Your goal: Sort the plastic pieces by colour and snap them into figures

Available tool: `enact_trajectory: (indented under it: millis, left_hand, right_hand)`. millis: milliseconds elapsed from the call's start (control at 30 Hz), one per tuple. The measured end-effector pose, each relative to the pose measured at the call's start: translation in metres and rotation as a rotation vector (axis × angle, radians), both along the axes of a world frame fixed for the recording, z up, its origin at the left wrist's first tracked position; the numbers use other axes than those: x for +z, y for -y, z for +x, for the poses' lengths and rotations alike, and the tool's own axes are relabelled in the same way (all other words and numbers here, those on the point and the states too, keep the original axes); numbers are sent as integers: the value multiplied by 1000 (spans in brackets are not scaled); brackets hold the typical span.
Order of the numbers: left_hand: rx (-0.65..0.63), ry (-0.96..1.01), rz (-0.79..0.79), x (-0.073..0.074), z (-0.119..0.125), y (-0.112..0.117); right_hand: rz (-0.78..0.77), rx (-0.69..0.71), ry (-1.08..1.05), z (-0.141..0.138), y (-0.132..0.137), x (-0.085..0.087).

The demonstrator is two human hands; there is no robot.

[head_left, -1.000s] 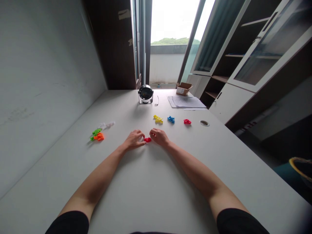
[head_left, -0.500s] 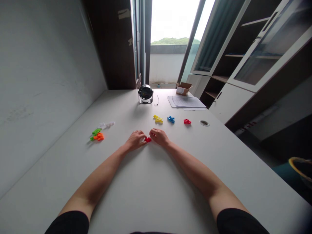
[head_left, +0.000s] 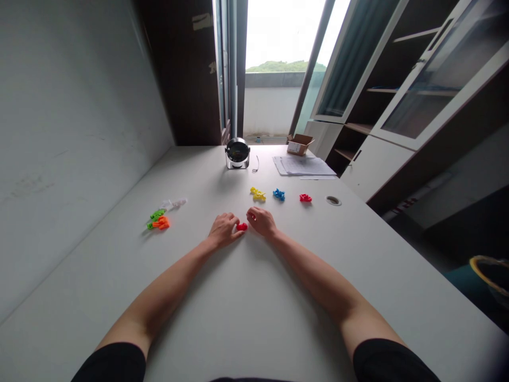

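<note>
A small red plastic piece (head_left: 241, 226) lies on the white table (head_left: 246, 307) between my two hands. My left hand (head_left: 223, 229) rests with its fingers curled and its fingertips pinched on the piece's left side. My right hand (head_left: 261, 221) is curled too, and its fingertips touch the piece from the right, with a bit of red showing at them. Farther back lie a yellow piece (head_left: 258, 194), a blue piece (head_left: 279, 194) and another red piece (head_left: 305, 198) in a row.
At the left sit green (head_left: 157, 215), orange (head_left: 162, 223) and clear white (head_left: 174, 203) pieces. A small round metal fan (head_left: 237, 154), a stack of papers (head_left: 304, 166) and a cardboard box (head_left: 299, 144) stand at the far edge. A cable hole (head_left: 333, 200) is at the right.
Both hands and the red piece have shifted slightly forward and to the right. The left fingers have closed in tighter on the piece.
</note>
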State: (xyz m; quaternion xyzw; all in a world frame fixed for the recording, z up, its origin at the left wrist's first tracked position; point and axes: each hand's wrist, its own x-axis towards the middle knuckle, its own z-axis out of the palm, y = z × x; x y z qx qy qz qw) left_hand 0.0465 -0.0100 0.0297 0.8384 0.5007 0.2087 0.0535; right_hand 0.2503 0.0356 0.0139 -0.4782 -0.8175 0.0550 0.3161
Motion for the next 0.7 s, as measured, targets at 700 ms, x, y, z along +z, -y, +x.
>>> enact_trajectory:
  millis: [700]
  left_hand:
    - [-6,263,-152,-6,-15,-16]
  right_hand:
    - [-97,264,-45,-4,9,6]
